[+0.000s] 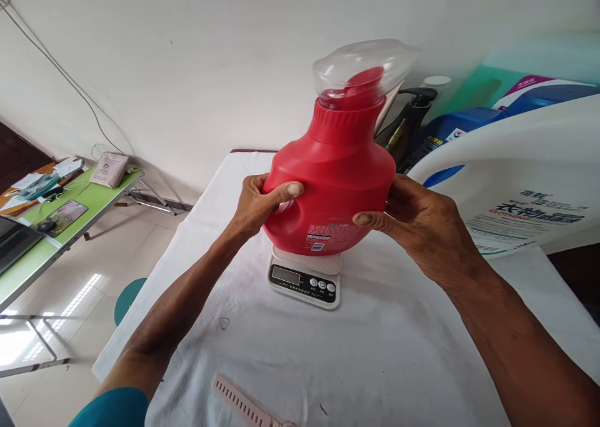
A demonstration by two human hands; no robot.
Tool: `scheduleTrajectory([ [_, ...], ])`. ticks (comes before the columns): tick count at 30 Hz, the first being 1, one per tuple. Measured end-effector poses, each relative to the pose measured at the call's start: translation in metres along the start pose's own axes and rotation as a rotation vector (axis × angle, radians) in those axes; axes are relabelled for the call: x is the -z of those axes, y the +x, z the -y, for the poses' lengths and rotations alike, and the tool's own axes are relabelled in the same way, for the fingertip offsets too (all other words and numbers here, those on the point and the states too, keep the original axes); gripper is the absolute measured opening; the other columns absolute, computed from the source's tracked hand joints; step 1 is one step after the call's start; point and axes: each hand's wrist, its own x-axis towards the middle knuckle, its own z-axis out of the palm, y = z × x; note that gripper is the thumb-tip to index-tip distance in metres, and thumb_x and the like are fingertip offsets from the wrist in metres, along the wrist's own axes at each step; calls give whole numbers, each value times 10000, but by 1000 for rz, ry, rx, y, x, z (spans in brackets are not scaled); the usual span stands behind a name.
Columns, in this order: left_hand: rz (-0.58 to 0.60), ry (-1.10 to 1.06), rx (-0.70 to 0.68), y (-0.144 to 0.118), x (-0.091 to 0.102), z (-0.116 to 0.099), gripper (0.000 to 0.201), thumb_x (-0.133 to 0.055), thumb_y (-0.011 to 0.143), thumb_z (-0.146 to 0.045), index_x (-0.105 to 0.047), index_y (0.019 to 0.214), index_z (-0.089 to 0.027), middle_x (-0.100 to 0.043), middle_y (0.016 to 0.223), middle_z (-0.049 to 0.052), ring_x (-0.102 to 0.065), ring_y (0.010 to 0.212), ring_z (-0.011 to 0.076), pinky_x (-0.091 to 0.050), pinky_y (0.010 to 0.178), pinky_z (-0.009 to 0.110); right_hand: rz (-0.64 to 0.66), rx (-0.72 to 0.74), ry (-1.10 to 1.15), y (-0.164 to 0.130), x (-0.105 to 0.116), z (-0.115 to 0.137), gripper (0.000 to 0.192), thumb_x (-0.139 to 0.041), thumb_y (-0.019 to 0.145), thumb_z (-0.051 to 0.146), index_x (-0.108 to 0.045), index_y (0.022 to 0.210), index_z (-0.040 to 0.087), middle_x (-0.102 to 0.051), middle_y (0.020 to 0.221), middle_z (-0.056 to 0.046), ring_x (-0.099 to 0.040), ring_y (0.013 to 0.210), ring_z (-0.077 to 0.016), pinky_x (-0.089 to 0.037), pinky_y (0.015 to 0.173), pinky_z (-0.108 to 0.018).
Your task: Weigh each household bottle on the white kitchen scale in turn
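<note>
Table covered with a white cloth [384, 352], wrinkled, running from the near edge back to the wall. A large white detergent jug [510, 183] with blue and red print lies at the right, close to the lens and blurred at its upper edge. Behind it stand a blue container [469, 124] and a dark pump bottle [412, 117], partly hidden.

Red detergent bottle [335, 183], upright, at table centre, with a clear plastic cap [363, 70] over the red neck. The bottle's base sits over a small white digital kitchen scale [304, 280]; whether it rests on the platform or is held just above cannot be told. The scale's display faces the camera; the reading is illegible.

Left hand [257, 205]: wrapped around the bottle's left side at the handle recess, thumb laid across the front, fingers curled behind. Right hand [417, 227]: pressed against the bottle's right side, thumb forward on the lower front, fingers spread around the back. Both hands grip the bottle.

A pink perforated watch strap [244, 405] lies on the cloth at the near edge, well apart from the scale. At far left is a green folding table [70, 227] with a beige pouch [109, 169] and a mouse [47, 226] on it.
</note>
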Motion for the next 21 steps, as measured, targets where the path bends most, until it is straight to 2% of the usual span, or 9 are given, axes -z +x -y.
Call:
scheduleTrajectory([
  [4,17,6,-24,-1,2,1,798,-880,576,-858,-442,542,-191,-339,549,-42,-300,509,51,-250,492,271,0,-29,16,-3,-1,0,579,-975,682,493,-766,1184,294,-795,1263,-26,-734,1175,-274,-609,1073,-468],
  [7,36,23,-75,-3,4,2,755,-856,657,-836,-481,572,-186,-372,563,-36,-325,522,60,-284,511,270,0,-36,36,-7,-2,-1,600,-969,687,489,-756,1221,315,-777,1327,-29,-719,1217,-290,-605,1082,-480],
  [12,18,174,-157,-9,10,-4,668,-799,753,-827,-618,737,-184,-533,702,5,-480,656,126,-430,624,288,-32,-49,50,-23,-1,-16,721,-971,698,514,-694,1348,371,-686,1500,-20,-641,1396,-333,-544,1174,-534],
  [14,-42,238,-214,-13,14,-2,647,-724,826,-835,-683,844,-190,-631,835,36,-571,778,165,-488,731,306,-138,-77,86,-34,-2,-28,711,-923,723,640,-686,1333,365,-673,1516,-44,-599,1457,-349,-499,1213,-569],
  [16,-148,263,-240,-18,20,9,618,-612,932,-809,-710,924,-199,-685,945,58,-615,876,186,-510,827,321,-301,-137,166,-47,-7,-44,703,-807,763,792,-690,1274,324,-701,1457,-98,-607,1450,-368,-484,1213,-606],
  [19,-359,247,-153,-29,31,42,623,-492,1006,-790,-686,926,-203,-679,901,58,-618,841,184,-520,836,336,-531,-240,248,-68,-20,-68,713,-647,827,872,-681,1189,259,-746,1301,-153,-683,1339,-387,-518,1160,-627],
  [21,-450,243,-71,-37,40,68,655,-480,985,-829,-650,890,-203,-656,846,49,-599,772,176,-515,777,333,-604,-282,220,-80,-27,-82,662,-596,880,844,-677,1153,247,-756,1229,-150,-726,1248,-380,-550,1116,-612],
])
